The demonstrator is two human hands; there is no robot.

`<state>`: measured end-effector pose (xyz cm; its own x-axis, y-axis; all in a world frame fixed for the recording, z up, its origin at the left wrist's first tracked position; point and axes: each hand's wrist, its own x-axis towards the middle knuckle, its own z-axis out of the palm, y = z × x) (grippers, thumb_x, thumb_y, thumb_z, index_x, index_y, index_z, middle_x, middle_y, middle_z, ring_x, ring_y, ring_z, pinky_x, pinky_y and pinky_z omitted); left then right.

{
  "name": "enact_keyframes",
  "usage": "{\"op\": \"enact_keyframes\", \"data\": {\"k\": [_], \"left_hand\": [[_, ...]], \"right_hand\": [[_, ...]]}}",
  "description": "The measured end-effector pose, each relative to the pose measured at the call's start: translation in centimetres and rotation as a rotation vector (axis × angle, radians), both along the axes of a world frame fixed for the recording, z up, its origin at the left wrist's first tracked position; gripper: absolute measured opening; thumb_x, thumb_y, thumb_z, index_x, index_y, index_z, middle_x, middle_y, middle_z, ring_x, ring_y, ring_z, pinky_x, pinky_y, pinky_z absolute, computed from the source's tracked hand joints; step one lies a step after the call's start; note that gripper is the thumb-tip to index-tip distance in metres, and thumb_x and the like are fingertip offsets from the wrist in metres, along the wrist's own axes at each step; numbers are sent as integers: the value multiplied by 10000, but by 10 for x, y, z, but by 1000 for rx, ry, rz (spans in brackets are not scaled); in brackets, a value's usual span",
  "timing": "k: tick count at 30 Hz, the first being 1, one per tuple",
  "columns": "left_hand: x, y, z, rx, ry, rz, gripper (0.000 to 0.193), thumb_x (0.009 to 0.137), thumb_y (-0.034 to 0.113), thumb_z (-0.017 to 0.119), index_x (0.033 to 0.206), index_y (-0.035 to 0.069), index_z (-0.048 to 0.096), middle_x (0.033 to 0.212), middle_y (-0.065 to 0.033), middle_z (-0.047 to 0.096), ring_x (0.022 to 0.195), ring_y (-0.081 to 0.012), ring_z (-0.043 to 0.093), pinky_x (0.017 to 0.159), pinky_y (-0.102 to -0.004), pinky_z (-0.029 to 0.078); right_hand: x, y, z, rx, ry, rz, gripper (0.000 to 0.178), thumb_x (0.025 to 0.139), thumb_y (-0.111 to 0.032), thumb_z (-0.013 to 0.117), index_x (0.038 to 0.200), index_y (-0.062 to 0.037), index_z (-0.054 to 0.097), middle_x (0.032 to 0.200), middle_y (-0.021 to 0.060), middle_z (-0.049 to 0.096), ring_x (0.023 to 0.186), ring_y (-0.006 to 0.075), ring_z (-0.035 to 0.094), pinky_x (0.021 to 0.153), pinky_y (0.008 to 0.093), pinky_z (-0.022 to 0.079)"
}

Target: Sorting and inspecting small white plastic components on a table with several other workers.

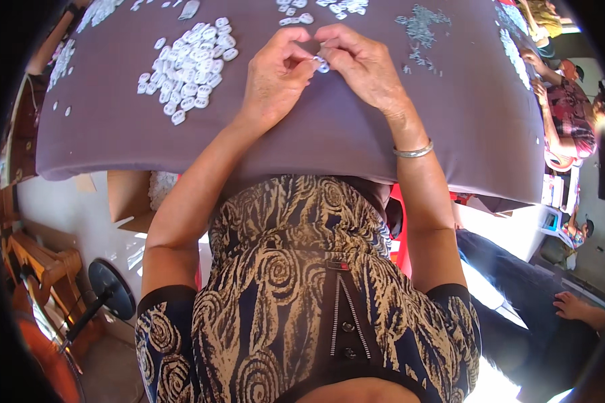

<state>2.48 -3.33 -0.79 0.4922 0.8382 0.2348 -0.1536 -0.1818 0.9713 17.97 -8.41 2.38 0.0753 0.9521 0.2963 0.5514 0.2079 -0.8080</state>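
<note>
Over the tablecloth, my left hand (275,79) and my right hand (364,67) meet with fingers bent in a pinch. Between their fingertips is a small white plastic piece (322,65), partly covered by the fingers; its exact kind is too small to make out. A loose pile of small white oval plastic pieces (189,67) with dark markings lies left of my left hand. Beyond my hands, more white pieces (296,8) lie in small groups. To the right of my right hand is a scatter of tiny thin, greyish, see-through parts (421,30).
A purple-brown cloth (477,121) covers the table. More white pieces line its left (62,64) and right (512,57) edges. An open cardboard box (129,195) stands below the table at left, near a black round weight plate (111,289). Other people (570,111) sit at right.
</note>
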Motion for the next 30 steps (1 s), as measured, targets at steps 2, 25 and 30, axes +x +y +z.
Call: {"op": "enact_keyframes", "data": {"k": [2,25,30], "left_hand": [[-3,-2,2,-39,3,-30,344,841,-32,611,1160,30,497,827,-33,622,726,-72,566,617,-215,486],[-13,18,6,-71,-192,198,230,842,-28,604,1048,36,524,775,0,564,640,-45,518,559,-187,451],[-10,15,3,-82,-172,190,240,835,-25,612,1052,33,526,776,-1,566,640,-42,520,557,-183,449]], "right_hand": [[2,2,-3,-36,80,13,204,881,-97,522,1046,-20,616,768,5,621,694,66,549,656,224,470],[43,26,31,139,-319,-16,64,859,-86,600,876,-38,639,706,-18,540,648,80,520,562,230,416],[50,40,2,315,-591,112,90,825,-49,608,911,-40,633,791,39,584,782,201,565,687,331,464]]}}
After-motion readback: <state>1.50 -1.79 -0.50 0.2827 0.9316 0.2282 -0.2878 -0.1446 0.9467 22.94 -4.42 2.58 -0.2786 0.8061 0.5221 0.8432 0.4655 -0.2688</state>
